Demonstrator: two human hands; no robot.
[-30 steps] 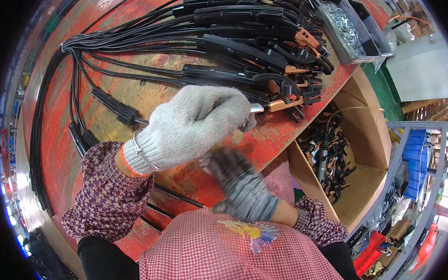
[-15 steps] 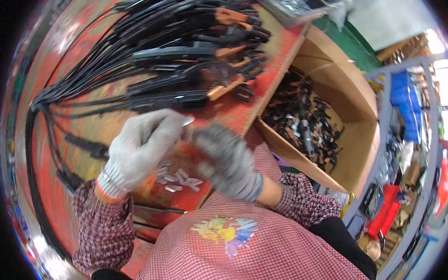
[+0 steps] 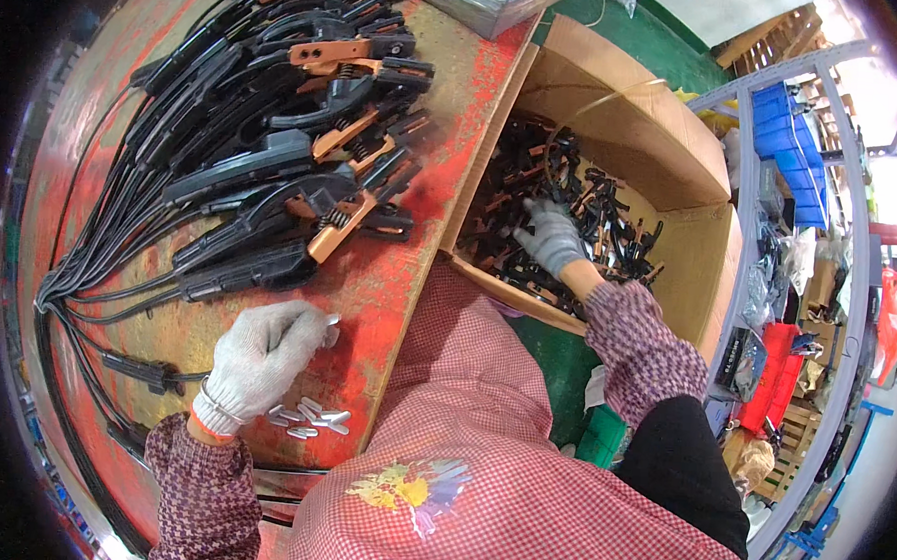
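Pinching a small metal tube [image 3: 333, 320] in the left hand [image 3: 265, 357]; reaching into the box [image 3: 697, 269] of black parts [image 3: 605, 215] with the right hand [image 3: 553, 242], seemingly spread amid clutter. Calls for singling out one.

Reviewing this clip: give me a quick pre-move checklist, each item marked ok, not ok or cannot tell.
1. Left hand has a small silver piece at its fingertips: ok.
2. Right hand is inside the cardboard box: ok.
3. Right hand grips one of the black-and-copper parts: cannot tell, contact unclear.
4. Loose silver pieces lie on the red table: ok.
5. Loose silver pieces are neatly lined up: not ok, scattered.
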